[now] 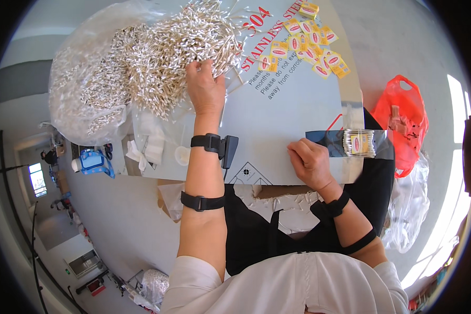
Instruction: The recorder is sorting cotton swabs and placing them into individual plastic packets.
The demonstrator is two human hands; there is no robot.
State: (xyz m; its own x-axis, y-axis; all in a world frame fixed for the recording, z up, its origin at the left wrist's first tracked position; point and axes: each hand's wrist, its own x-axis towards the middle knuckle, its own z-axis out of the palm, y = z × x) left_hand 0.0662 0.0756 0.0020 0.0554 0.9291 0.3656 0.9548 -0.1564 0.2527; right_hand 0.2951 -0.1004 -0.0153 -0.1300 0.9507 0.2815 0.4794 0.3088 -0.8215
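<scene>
My left hand (206, 89) reaches into the near right side of a big heap of white-tipped cotton swabs (162, 63). Its fingers are bent and closed among the swabs, with the fingertips partly hidden. At the table's near edge on the right, my right hand (310, 162) is curled closed, palm side hidden, so anything within it does not show. Just beyond its knuckles lies a clear packet of cotton swabs (369, 144) with a yellow card (358, 143) on top, beside a flat dark strip (324, 141). The packet reaches over the table's right edge.
Yellow-and-white cards (311, 44) lie scattered at the far right of the grey printed tabletop (277, 115). A large clear bag (63, 89) spreads under the swabs. White tissue (154, 146) and a small round lid (182, 155) sit near left. A red plastic bag (403, 115) hangs at right.
</scene>
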